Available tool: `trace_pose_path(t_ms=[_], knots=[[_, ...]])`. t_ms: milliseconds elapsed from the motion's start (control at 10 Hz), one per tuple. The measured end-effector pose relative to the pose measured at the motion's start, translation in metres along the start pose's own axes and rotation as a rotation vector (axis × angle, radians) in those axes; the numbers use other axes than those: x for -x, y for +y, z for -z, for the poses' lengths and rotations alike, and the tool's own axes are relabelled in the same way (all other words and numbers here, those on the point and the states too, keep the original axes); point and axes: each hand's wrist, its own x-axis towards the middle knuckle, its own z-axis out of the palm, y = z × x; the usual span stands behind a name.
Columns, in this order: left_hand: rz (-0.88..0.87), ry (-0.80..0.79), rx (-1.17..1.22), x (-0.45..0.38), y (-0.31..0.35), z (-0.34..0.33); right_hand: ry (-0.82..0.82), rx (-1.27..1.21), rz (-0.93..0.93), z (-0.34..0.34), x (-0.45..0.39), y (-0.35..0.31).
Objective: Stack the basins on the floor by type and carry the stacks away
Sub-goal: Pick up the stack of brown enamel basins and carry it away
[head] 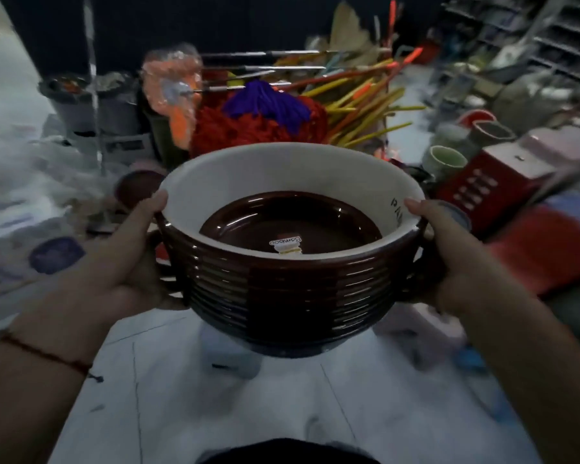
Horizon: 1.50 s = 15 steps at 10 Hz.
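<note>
A stack of dark brown basins (pixel 282 296) hangs in the air at the middle of the head view, well above the pale tiled floor (pixel 168 380). The top basin is white inside with a brown bottom and a small sticker. My left hand (pixel 128 259) grips the stack's left handle, thumb over the rim. My right hand (pixel 449 259) grips the right handle in the same way. The fingers under the handles are hidden.
Behind the stack lie mop heads (pixel 258 122) in red and purple with yellow and orange sticks. Dark buckets (pixel 87 98) stand at the back left. Red crates (pixel 496 175) and small pots (pixel 444 160) crowd the right. Another brown basin (pixel 138 184) rests on the floor at left.
</note>
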Motion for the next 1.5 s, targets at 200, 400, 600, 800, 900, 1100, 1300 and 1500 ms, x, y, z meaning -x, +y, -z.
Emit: trace_pose_path(t_ms=[200, 400, 600, 800, 900, 1100, 1300, 1500], knots=[[0.121, -0.266, -0.244, -0.016, -0.009, -0.052, 0.245, -0.237, 0.014, 0.053, 0.053, 0.044], [0.1, -0.438, -0.444, 0.002, -0.035, -0.137, 0.386, -0.435, 0.073, 0.13, 0.12, 0.09], [0.087, -0.563, -0.59, 0.045, -0.086, -0.226, 0.495, -0.553, 0.09, 0.22, 0.185, 0.132], [0.125, -0.694, -0.647, 0.11, -0.167, -0.316, 0.634, -0.672, 0.124, 0.306, 0.252, 0.17], [0.157, -0.719, -0.653, 0.131, -0.205, -0.356, 0.679, -0.706, 0.157, 0.337, 0.28, 0.181], [0.212, -0.854, -0.787, 0.155, -0.254, -0.431, 0.785, -0.798, 0.172, 0.402, 0.313, 0.21], [0.293, -0.969, -0.914, 0.163, -0.296, -0.512, 0.901, -0.896, 0.159, 0.454, 0.314, 0.217], [0.306, -1.035, -0.974, 0.152, -0.315, -0.596, 0.982, -0.989, 0.106, 0.5, 0.285, 0.192]])
